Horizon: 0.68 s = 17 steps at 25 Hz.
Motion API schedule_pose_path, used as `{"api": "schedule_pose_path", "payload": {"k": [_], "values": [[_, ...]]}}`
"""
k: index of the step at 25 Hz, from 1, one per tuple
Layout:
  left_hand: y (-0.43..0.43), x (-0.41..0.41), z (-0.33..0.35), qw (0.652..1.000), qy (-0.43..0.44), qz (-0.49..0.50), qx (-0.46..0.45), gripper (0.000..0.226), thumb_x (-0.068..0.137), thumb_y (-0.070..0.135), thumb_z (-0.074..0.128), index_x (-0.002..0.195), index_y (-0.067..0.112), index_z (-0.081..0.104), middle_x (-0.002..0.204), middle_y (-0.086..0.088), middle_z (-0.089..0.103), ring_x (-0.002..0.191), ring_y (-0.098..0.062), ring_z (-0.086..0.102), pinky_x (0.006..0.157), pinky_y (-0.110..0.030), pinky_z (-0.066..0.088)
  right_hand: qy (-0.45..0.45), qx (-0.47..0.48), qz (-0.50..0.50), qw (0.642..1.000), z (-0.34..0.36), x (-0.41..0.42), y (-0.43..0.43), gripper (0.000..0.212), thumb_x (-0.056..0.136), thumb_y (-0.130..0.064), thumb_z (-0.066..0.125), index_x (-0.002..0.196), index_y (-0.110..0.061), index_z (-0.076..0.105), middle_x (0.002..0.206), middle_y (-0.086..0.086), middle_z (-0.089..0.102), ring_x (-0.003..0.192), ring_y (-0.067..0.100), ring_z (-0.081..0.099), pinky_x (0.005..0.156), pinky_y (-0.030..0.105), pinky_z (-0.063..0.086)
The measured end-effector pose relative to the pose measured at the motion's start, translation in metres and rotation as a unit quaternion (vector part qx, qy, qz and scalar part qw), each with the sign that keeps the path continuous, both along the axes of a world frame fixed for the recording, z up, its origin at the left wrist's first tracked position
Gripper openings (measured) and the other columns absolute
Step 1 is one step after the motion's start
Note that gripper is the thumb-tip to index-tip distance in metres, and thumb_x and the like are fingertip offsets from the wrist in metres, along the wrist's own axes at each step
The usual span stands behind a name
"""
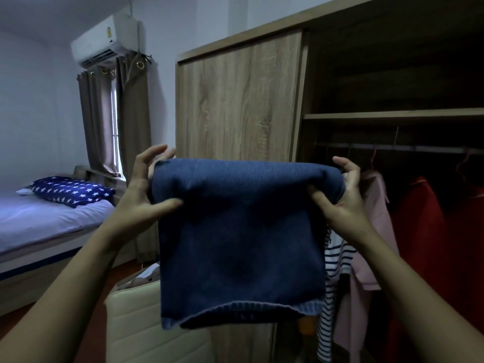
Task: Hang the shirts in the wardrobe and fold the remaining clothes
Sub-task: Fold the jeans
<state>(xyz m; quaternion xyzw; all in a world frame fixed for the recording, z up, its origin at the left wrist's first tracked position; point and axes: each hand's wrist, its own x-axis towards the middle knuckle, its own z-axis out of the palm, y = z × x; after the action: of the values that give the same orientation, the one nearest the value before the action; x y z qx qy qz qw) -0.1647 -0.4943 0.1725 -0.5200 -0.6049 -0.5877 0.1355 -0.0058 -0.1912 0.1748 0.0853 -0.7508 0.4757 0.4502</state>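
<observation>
Both hands pinch the top corners of a folded dark blue knitted sweater [241,237]. The left hand [146,189] has its thumb on the front and its fingers spread behind; the right hand [343,195] has its thumb in front and its fingers curled over the fold. The sweater hangs in the air before the wood-grain wardrobe's sliding door [238,100], its ribbed hem free above a cream padded chair back [136,323]. To the right, the open bay holds a striped top [332,271], a pink shirt [374,205] and a red garment [424,231] under the metal rail [392,148].

left hand [142,189] + right hand [340,197] hold folded blue sweater [241,239] up | open wardrobe [366,87] behind
</observation>
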Motion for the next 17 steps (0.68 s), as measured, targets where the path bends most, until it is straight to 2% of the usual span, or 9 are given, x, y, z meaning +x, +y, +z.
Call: {"api": "schedule_pose_path", "payload": {"k": [2,3,6,8,11,13,15,17], "values": [[0.012,0.001,-0.003,0.997,-0.029,0.021,0.064,0.075,0.081,-0.002,0.063,0.137,0.029,0.024,0.118,0.007,0.055,0.103,-0.004,0.063,0.078,-0.021,0.055,0.02,-0.012,-0.021,1.0,-0.002,-0.002,-0.005,0.052,0.086,-0.01,0.06,0.125,-0.026,0.029,0.107,-0.007,0.056,0.091,-0.005,0.063,0.071,0.014,0.052],[0.019,0.0,-0.005,0.994,-0.034,0.053,0.087,0.066,0.087,-0.002,0.059,0.138,0.023,0.026,0.114,0.006,0.057,0.1,-0.004,0.064,0.079,-0.02,0.055,0.034,-0.014,-0.036,0.999,-0.002,-0.004,-0.008,0.044,0.087,-0.013,0.059,0.121,-0.025,0.034,0.104,-0.008,0.056,0.09,-0.007,0.062,0.07,0.013,0.051],[0.027,-0.009,-0.011,0.984,-0.079,0.116,0.111,0.059,0.086,0.029,0.062,0.138,0.022,0.037,0.121,0.002,0.061,0.111,-0.011,0.06,0.095,-0.035,0.049,0.041,0.001,-0.081,0.996,0.001,-0.009,-0.016,0.025,0.091,-0.021,0.057,0.111,-0.023,0.043,0.093,-0.014,0.055,0.081,-0.016,0.058,0.066,0.008,0.046],[0.029,-0.014,-0.014,0.979,-0.094,0.15,0.104,0.055,0.084,0.045,0.059,0.132,0.024,0.045,0.118,0.001,0.062,0.109,-0.012,0.06,0.097,-0.041,0.048,0.017,0.03,-0.125,0.992,0.001,-0.011,-0.017,0.018,0.091,-0.029,0.056,0.106,-0.026,0.046,0.086,-0.017,0.054,0.077,-0.019,0.055,0.067,0.009,0.043],[0.041,-0.009,-0.023,0.967,-0.146,0.174,0.117,0.038,0.094,0.044,0.049,0.123,0.02,0.048,0.101,0.011,0.058,0.091,0.001,0.057,0.097,-0.041,0.047,-0.006,0.014,-0.126,0.992,-0.003,-0.018,-0.017,0.006,0.091,-0.033,0.055,0.093,-0.031,0.049,0.083,-0.014,0.056,0.071,-0.017,0.056,0.064,0.005,0.042],[0.049,-0.006,-0.031,0.964,-0.193,0.147,0.107,0.037,0.096,0.043,0.045,0.126,0.022,0.042,0.106,0.014,0.054,0.1,0.001,0.055,0.097,-0.032,0.043,-0.045,-0.047,-0.083,0.994,-0.009,-0.025,-0.013,0.01,0.091,-0.036,0.054,0.098,-0.03,0.05,0.093,-0.01,0.06,0.08,-0.009,0.058,0.068,0.01,0.044],[0.051,-0.008,-0.038,0.966,-0.222,0.108,0.082,0.058,0.087,0.046,0.059,0.136,0.024,0.036,0.119,0.013,0.055,0.11,-0.003,0.055,0.092,-0.024,0.044,-0.107,-0.087,-0.058,0.989,-0.014,-0.033,-0.003,0.027,0.09,-0.04,0.054,0.11,-0.022,0.051,0.104,-0.004,0.061,0.095,0.004,0.06,0.074,0.019,0.046],[0.053,-0.01,-0.038,0.962,-0.245,0.094,0.077,0.067,0.079,0.034,0.072,0.135,0.02,0.039,0.115,0.01,0.06,0.098,0.002,0.061,0.078,-0.017,0.048,-0.151,-0.135,-0.024,0.979,-0.018,-0.037,0.0,0.034,0.089,-0.045,0.054,0.11,-0.019,0.055,0.106,0.0,0.064,0.099,0.014,0.063,0.075,0.025,0.048]]}}
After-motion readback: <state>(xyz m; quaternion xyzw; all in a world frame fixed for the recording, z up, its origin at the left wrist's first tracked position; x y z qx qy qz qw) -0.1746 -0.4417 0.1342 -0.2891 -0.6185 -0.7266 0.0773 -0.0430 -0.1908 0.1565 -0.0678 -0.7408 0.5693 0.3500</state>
